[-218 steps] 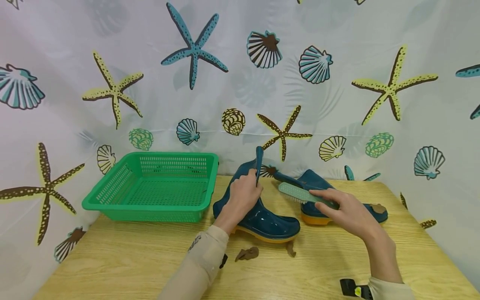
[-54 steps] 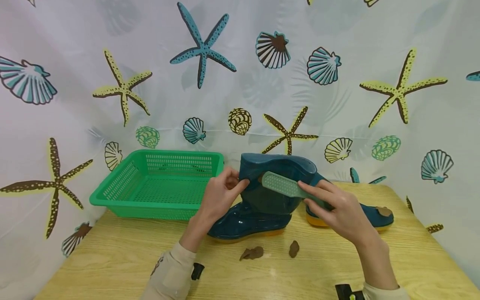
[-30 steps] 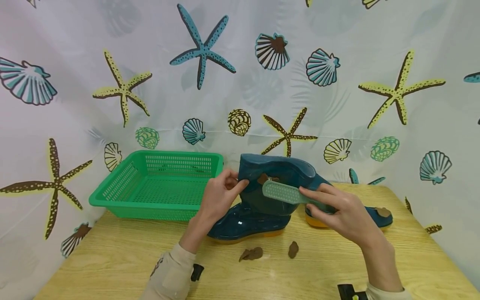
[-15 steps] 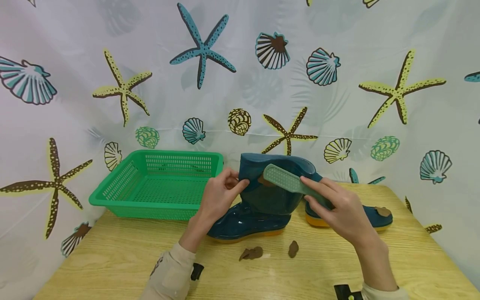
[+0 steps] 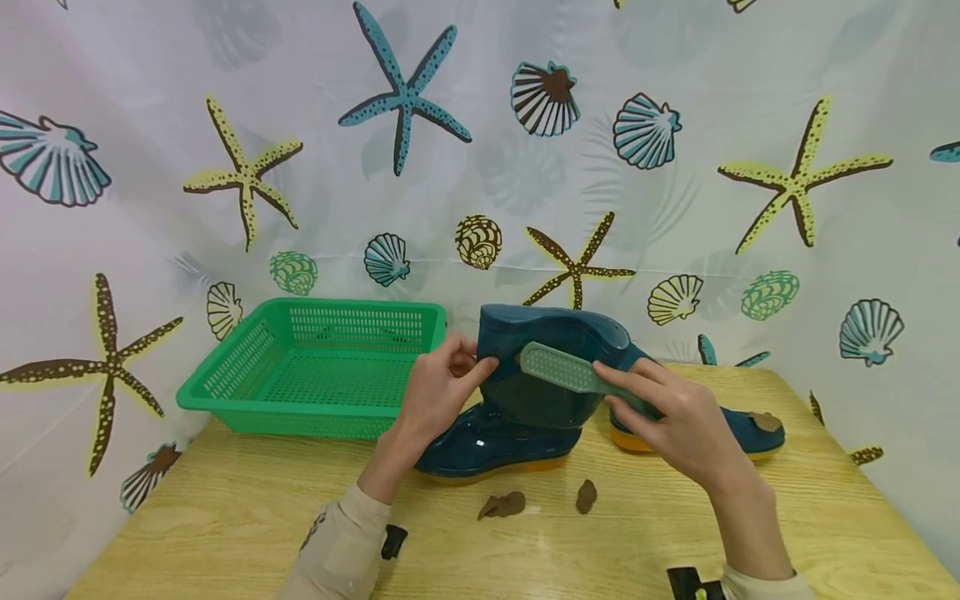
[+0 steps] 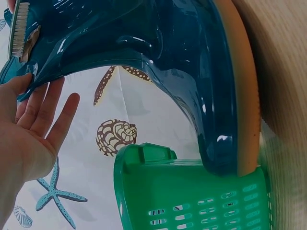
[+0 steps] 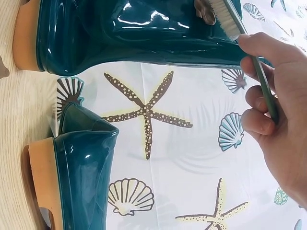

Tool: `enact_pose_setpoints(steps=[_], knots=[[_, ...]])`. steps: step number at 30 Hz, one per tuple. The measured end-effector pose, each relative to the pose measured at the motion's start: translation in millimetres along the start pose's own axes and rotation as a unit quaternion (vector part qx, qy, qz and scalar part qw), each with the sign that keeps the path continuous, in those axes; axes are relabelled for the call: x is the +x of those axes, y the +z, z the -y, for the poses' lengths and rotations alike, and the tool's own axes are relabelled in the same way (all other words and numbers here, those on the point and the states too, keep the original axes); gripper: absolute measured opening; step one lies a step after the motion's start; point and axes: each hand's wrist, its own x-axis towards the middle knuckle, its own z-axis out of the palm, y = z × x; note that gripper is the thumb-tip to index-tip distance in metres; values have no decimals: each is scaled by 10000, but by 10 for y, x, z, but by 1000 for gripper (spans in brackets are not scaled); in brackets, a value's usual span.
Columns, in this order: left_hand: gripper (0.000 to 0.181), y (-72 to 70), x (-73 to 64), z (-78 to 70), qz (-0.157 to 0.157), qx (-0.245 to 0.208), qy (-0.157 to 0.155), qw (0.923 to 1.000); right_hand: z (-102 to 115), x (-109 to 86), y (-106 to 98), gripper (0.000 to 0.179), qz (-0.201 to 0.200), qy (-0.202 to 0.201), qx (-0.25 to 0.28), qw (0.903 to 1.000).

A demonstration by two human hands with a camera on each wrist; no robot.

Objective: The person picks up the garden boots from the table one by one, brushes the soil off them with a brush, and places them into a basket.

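A glossy dark blue rain boot (image 5: 495,442) with an orange sole stands on the table, toe to the left. My left hand (image 5: 438,387) pinches the edge of its shaft opening between thumb and fingers. In my right hand (image 5: 678,417) is a pale green scrub brush (image 5: 562,368), gripped by the handle. Its white bristles (image 7: 224,19) face the boot's shaft, right at a brown mud-like lump (image 7: 205,12) stuck there. The left wrist view also shows the brush (image 6: 19,28) beside that lump (image 6: 30,43). In the head view the brush hides most of the lump.
A second blue boot (image 5: 742,429) lies behind at the right, a brown lump (image 5: 765,422) on its toe. Two brown pieces (image 5: 504,505) lie on the table (image 5: 465,558) in front. A green basket (image 5: 292,421) stands at the left, a patterned curtain (image 5: 450,192) behind.
Since the oldest frame, the boot has turned from toe right to toe left, and the left hand has shifted along its top edge. Lately the brush moves up and down over the lump.
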Motion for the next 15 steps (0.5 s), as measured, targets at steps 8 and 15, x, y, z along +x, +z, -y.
enact_pose_setpoints(steps=[8, 15], knots=[[21, 9, -8, -15, -25, 3, -143, 9999, -33, -31, -26, 32, 150, -61, 58, 9999], [21, 22, -6, -9, -79, -46, -101, 9999, -28, -31, -47, 40, 207, -89, 69, 9997]])
